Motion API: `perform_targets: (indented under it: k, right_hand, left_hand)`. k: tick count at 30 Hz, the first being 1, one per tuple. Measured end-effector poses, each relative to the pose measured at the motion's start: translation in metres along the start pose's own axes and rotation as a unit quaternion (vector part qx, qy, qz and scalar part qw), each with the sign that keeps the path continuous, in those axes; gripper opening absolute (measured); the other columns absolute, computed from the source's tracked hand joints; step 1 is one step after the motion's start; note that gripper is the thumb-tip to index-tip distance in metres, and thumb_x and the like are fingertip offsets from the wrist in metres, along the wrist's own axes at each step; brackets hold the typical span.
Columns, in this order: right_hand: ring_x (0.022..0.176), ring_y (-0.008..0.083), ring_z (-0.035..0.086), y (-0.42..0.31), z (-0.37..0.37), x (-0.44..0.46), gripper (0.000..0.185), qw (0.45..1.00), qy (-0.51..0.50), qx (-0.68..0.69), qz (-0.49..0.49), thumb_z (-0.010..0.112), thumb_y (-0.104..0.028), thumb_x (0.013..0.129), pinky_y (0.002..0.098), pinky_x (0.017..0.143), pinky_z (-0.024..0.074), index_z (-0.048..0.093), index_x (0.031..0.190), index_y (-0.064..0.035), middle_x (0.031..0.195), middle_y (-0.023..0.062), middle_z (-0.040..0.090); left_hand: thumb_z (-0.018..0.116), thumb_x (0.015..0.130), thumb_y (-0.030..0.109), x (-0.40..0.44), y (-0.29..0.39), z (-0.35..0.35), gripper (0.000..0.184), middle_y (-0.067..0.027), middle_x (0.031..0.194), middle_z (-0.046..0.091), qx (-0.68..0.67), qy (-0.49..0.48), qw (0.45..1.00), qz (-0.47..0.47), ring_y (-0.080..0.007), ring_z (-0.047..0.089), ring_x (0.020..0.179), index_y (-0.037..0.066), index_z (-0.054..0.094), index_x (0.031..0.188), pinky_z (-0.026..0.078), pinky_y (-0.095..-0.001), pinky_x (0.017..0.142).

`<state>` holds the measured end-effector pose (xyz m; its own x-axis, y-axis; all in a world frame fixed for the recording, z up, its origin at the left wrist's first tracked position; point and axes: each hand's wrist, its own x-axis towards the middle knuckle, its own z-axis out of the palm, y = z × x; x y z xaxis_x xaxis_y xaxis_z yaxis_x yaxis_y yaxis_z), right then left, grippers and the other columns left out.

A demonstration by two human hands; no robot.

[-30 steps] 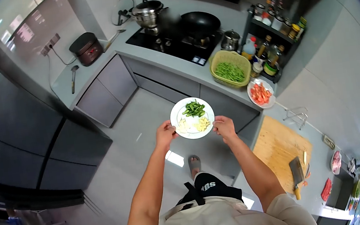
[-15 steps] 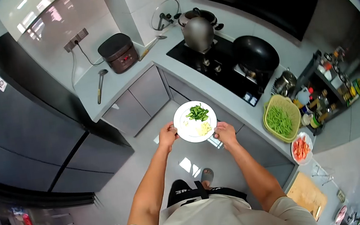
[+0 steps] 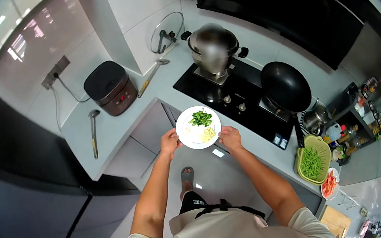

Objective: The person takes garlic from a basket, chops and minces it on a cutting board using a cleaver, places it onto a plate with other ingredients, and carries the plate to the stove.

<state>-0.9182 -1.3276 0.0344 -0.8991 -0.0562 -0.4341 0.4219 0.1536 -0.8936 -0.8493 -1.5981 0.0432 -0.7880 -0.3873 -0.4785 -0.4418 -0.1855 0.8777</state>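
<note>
A round white plate [image 3: 186,134] is held level in front of my body by both hands. My left hand [image 3: 170,142] grips its left edge and my right hand [image 3: 230,137] grips its right edge, fingers closed on the rim. Chopped green pieces [image 3: 200,118] lie at the far side of the plate. Nearer to me is a small heap of pale yellow minced bits [image 3: 207,134], perhaps garlic. The plate is in the air, just short of the counter edge by the black gas stove [image 3: 242,121].
A black wok [image 3: 286,87] and a steel pot [image 3: 211,60] stand on the stove. Right of it are a basket [image 3: 325,151] of green beans [image 3: 311,164] and a dish of red pieces [image 3: 329,184]. A rice cooker [image 3: 110,87], skimmer [image 3: 94,135] and ladle [image 3: 151,78] are on the left.
I have stepped toward the counter and stove, which now look closer. The plate stays in both hands. My left foot has come into view ahead of me.
</note>
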Motion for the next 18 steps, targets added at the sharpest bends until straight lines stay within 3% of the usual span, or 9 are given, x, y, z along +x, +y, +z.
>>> perform_targets:
  k: [8,18]
  right_hand:
    - [0.061,0.0121,0.062,-0.026,0.103,0.145,0.017,0.998,0.049,0.028,0.026,0.071,0.0,0.091,0.0272,0.056,0.049,0.07,0.108,-0.0004,0.084,0.0043,0.072]
    - [0.063,0.0127,0.065,-0.035,0.15,0.243,0.016,0.988,0.145,0.016,0.057,0.072,0.0,0.091,0.0289,0.06,0.0542,0.073,0.107,-0.0011,0.087,0.004,0.074]
  left_hand:
    - [0.046,0.103,0.0,0.189,0.053,-0.029,0.039,0.0027,0.096,0.072,0.024,-0.022,0.999,-0.041,-0.0079,0.064,0.081,0.011,0.071,0.131,0.056,-0.0268,0.072]
    - [0.036,0.099,-0.009,0.306,0.095,-0.017,0.051,0.0007,0.097,0.071,0.015,-0.063,0.996,-0.063,-0.0074,0.059,0.075,0.008,0.073,0.13,0.052,-0.0247,0.066]
